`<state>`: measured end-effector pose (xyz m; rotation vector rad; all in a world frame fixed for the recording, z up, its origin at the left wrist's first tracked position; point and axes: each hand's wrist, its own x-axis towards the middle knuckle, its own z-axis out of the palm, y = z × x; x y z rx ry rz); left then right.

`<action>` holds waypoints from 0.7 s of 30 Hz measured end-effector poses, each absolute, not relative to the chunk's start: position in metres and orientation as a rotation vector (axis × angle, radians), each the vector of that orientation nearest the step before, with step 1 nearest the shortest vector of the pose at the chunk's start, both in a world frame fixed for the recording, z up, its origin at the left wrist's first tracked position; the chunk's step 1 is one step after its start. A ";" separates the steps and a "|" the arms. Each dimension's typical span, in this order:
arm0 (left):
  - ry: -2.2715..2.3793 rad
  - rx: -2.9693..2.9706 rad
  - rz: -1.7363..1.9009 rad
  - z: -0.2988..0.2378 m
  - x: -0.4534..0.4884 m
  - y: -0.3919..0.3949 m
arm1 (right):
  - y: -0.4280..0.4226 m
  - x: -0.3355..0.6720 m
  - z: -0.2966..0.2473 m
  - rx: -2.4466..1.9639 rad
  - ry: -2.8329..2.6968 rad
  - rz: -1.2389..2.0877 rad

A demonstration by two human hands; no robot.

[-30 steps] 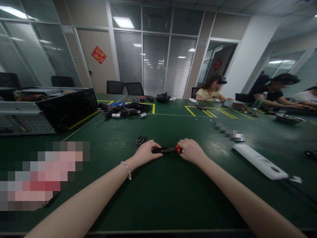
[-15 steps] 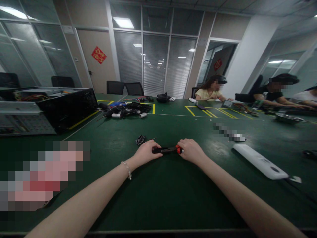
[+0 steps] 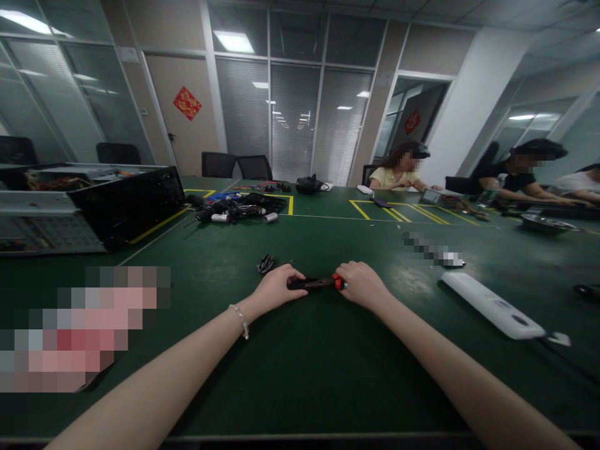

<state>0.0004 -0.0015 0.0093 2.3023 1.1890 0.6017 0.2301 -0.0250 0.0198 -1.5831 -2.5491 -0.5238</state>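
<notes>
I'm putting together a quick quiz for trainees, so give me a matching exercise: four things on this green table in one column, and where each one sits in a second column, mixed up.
Things
1. white oblong power strip
2. black metal computer case
3. slim black tool with a red end
4. small black ridged part

Places
A. held between left hand and right hand
B. far left of the green table
C. right of the right hand
D. just beyond the left hand

Pairs: 1-C, 2-B, 3-A, 4-D

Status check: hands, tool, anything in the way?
Left hand grips black tool, right hand its red end. Small black part just beyond left hand.
</notes>
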 end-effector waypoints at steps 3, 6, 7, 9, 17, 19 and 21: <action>1.196 2.301 0.604 0.011 0.000 -0.003 | -0.025 0.231 0.020 -1.569 -2.544 -0.536; 1.174 2.316 0.624 0.009 0.000 -0.001 | -0.024 0.231 0.020 -1.540 -2.535 -0.583; 1.168 2.325 0.630 0.008 0.000 -0.001 | -0.024 0.232 0.020 -1.535 -2.534 -0.595; 1.163 2.345 0.638 0.005 0.000 0.001 | -0.025 0.232 0.019 -1.538 -2.537 -0.598; 1.145 2.346 0.656 0.003 -0.001 0.002 | -0.024 0.232 0.016 -1.562 -2.542 -0.506; 1.148 2.343 0.662 0.004 -0.001 0.002 | -0.023 0.232 0.017 -1.548 -2.538 -0.522; 1.148 2.344 0.667 0.004 -0.001 0.002 | -0.024 0.232 0.018 -1.539 -2.532 -0.556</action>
